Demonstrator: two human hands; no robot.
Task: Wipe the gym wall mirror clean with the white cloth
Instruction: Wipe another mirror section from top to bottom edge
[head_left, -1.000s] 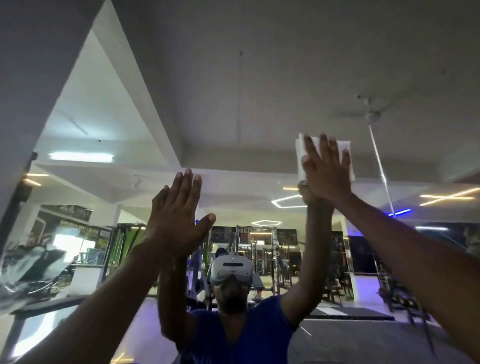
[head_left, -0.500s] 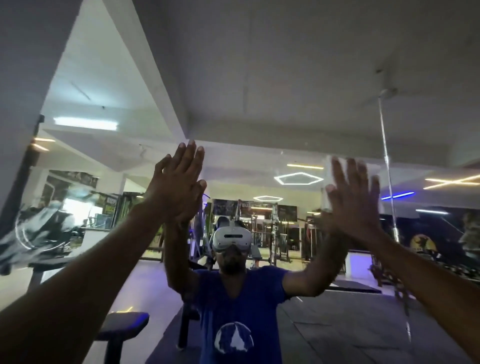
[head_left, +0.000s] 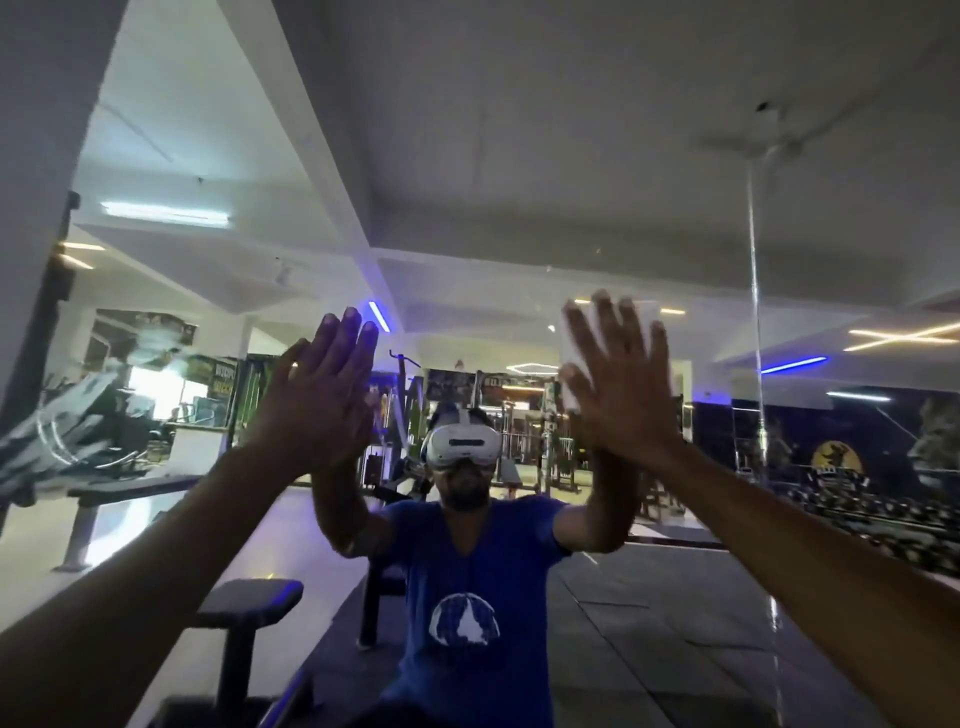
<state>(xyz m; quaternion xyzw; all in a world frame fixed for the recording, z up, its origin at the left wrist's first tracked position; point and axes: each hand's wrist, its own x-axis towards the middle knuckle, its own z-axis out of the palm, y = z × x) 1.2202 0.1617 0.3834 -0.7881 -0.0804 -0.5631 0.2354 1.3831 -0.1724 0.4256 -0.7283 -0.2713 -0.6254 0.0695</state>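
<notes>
The wall mirror (head_left: 519, 182) fills the view and reflects the gym and a person in a blue shirt. My right hand (head_left: 621, 379) lies flat with spread, straight fingers, pressing the white cloth (head_left: 571, 332) against the glass at upper right of centre. Only the cloth's edges show around the fingers and palm. My left hand (head_left: 322, 395) is raised flat against the mirror left of centre, fingers straight and together, holding nothing.
A vertical seam (head_left: 756, 332) between mirror panels runs down the right side. A dark pillar or frame (head_left: 41, 208) borders the mirror at left. A padded bench (head_left: 249, 597) appears in the reflection at lower left.
My right hand has slid the cloth downward on the glass, first to the right, then back left. The view has tilted down, showing more of the reflected floor.
</notes>
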